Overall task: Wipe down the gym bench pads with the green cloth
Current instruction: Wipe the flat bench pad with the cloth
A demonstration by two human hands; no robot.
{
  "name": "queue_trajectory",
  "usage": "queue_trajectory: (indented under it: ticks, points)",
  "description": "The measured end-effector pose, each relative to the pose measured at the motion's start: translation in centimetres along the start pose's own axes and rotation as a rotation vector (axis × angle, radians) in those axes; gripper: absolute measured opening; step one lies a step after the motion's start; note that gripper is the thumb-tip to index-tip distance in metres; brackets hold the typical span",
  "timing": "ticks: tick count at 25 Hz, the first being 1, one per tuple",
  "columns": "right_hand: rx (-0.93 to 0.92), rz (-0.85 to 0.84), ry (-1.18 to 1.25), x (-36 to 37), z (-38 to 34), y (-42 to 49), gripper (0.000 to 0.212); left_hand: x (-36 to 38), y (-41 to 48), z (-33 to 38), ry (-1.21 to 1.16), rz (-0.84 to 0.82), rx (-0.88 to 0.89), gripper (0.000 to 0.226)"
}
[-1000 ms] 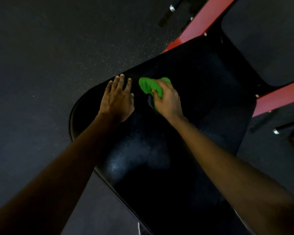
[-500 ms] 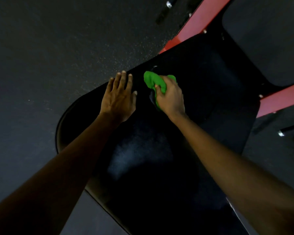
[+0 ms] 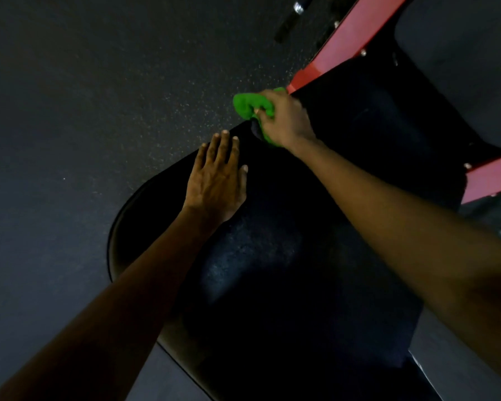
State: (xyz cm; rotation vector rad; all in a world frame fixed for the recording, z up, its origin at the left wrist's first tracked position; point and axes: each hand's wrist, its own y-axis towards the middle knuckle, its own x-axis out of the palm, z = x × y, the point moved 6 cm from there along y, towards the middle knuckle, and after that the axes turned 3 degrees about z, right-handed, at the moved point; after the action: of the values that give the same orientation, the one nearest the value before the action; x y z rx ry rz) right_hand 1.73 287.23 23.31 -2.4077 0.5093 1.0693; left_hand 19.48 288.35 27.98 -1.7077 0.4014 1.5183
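1. Since a moment ago, your left hand (image 3: 214,180) has stayed flat on the black bench pad (image 3: 287,270). Its fingers are straight and a little spread, and it holds nothing.
2. Your right hand (image 3: 287,120) has slid up to the far edge of the pad. Before, your two hands were side by side. Now they are apart.
3. Your right hand grips the green cloth (image 3: 248,105), with its fingers curled round it. The cloth is bunched up at the pad's far edge, and part of it pokes out past your fingers. It sits just beside the low end of a red bar (image 3: 356,33).
4. The pad is black and smooth, with a dull pale patch near its middle. To its left is the dark floor (image 3: 99,96), dotted with tiny light specks.
5. At the top right is a second pad (image 3: 460,68), dark grey. Another red bar (image 3: 492,180) shows at the right edge.
6. Count them: two hands, one cloth, two pads, two red bars.
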Motion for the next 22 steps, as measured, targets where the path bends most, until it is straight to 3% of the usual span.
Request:
queue_trajectory:
  ticks: [2,3,6,8,12,15,17,20,22]
  points:
    - [0.178,0.013,-0.053,-0.5,1.5,2.6,0.036,-0.1,0.4,0.4,-0.003,0.008,0.022,0.061]
    - [0.177,-0.018,-0.06,-0.3,0.9,2.9,0.037,-0.1,0.6,0.6,-0.001,0.011,0.03,0.061]
    - [-0.164,-0.228,-0.045,2.0,-4.7,1.3,0.037,0.0,0.4,0.7,0.001,0.017,0.039,0.065]
    - [-0.278,-0.276,-0.031,2.4,-5.7,0.9,0.036,0.3,-0.1,0.4,0.007,0.008,0.042,0.062]
    - [-0.026,-0.155,-0.121,-0.5,1.1,4.6,0.037,0.3,-0.3,0.3,0.008,-0.007,0.032,0.063]
    - [0.136,-0.019,-0.053,-2.2,5.6,3.3,0.035,0.5,-0.1,0.2,0.004,0.011,0.033,0.063]
    - [0.091,0.027,0.03,-1.6,4.8,-0.5,0.037,0.4,-0.2,0.3,0.007,0.027,0.027,0.062]
    - [-0.127,0.033,0.165,-1.0,2.4,-5.7,0.041,0.4,-0.2,0.3,0.009,0.037,0.026,0.063]
    - [-0.177,0.06,0.146,-0.9,2.7,-5.4,0.04,0.4,-0.3,0.4,0.02,0.029,0.027,0.062]
